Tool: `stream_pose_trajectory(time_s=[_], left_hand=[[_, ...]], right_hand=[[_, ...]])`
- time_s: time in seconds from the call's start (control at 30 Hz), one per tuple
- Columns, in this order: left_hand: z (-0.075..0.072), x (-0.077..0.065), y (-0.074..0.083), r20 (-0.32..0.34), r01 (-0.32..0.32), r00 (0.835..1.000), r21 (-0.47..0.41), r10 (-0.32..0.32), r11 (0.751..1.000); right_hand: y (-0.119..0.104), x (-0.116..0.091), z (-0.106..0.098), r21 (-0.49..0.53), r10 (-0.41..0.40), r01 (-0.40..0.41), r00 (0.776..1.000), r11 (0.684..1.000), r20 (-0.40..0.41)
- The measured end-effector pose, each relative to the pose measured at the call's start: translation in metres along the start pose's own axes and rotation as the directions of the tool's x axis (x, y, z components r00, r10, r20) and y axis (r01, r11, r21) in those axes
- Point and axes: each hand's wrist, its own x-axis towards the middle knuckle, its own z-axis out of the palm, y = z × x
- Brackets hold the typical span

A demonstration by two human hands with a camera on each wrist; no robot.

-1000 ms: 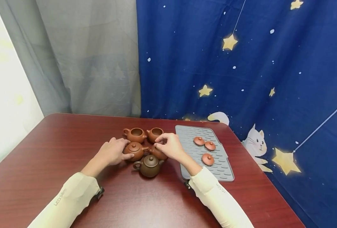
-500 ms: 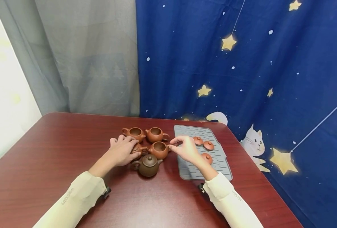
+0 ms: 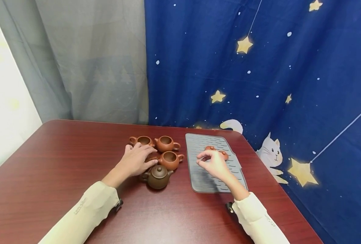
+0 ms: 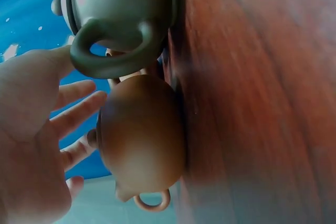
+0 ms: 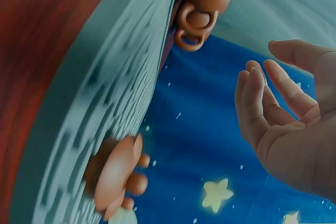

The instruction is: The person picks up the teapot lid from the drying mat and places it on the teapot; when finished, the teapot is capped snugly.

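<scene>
My left hand lies over the lidded reddish-brown teapot, mostly covering it in the head view. Its fingers are spread around the lid knob; whether they touch it is unclear. The left thumb is close to the handle of the dark olive-brown lidded teapot. Above the grey mat, my right hand has loosely bent fingers with nothing between them. Reddish lids lie just beyond it, and one is hidden in the head view. Several knobs overlap in the right wrist view, beside the lid.
Three lidless reddish-brown teapots stand close together: one at the back left, one at the back right and one in front. They sit on the dark red wooden table. A star-patterned blue curtain hangs behind.
My right hand has gone from the front lidless teapot rightward to above the mat. My left hand has slid right, over the lidded reddish-brown teapot.
</scene>
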Motion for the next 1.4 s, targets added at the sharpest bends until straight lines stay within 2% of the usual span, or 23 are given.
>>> stream_pose_trajectory(time_s=[0.17, 0.43, 0.7, 0.93, 1.23, 1.4], left_hand=[[0.002, 0.008, 0.003, 0.018, -0.001, 1.000, 0.020, 0.001, 1.000], [0.009, 0.016, 0.006, 0.040, -0.001, 0.999, 0.008, 0.001, 1.000], [0.013, 0.020, 0.004, 0.050, -0.007, 0.999, 0.015, 0.006, 1.000], [0.012, 0.024, 0.002, 0.071, 0.007, 0.997, 0.006, -0.007, 1.000], [0.013, 0.025, 0.006, 0.096, 0.008, 0.995, 0.031, -0.011, 1.000], [0.013, 0.025, 0.007, 0.131, 0.000, 0.991, 0.055, -0.007, 0.999]], right_hand=[[0.015, -0.008, -0.009, -0.018, -0.002, 0.002, 1.000, 1.000, 0.000], [0.035, -0.017, -0.024, -0.024, 0.068, -0.068, 0.997, 0.997, 0.019], [0.051, -0.021, -0.035, -0.089, 0.116, -0.118, 0.993, 0.989, -0.030], [0.066, -0.022, -0.038, -0.110, 0.168, -0.171, 0.985, 0.979, -0.034], [0.075, -0.023, -0.040, -0.137, 0.158, -0.158, 0.987, 0.978, -0.013], [0.077, -0.024, -0.041, -0.115, 0.158, -0.155, 0.987, 0.981, 0.018]])
